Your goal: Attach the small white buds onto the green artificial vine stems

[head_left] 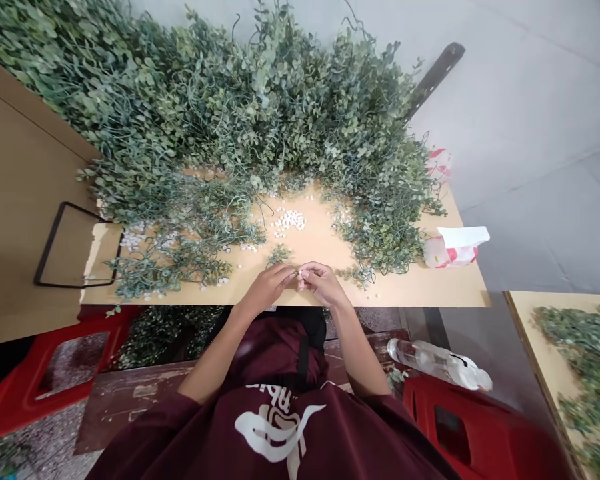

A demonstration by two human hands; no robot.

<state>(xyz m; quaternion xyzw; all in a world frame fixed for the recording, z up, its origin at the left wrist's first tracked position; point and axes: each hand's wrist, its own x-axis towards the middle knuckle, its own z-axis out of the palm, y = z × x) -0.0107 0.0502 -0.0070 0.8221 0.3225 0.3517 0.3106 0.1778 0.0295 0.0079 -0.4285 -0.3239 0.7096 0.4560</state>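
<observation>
My left hand [273, 285] and my right hand [321, 283] meet at the front edge of the wooden table [420, 293]. Between the fingertips of my right hand is a small white bead [301, 273]. The fingers of my left hand pinch beside it on what looks like a thin stem, too small to make out surely. A small green sprig [279, 254] lies just beyond my left hand. Farther back sits a loose pile of white beads [291, 220]. Artificial green foliage [280, 100] is heaped along the back and both sides.
A tissue pack [450, 252] lies at the table's right end. At the left stands a brown board with a black metal frame [39, 267]. Red stools [480, 427] and a clear plastic bottle [437, 362] are below the edge. Another table at the right holds foliage.
</observation>
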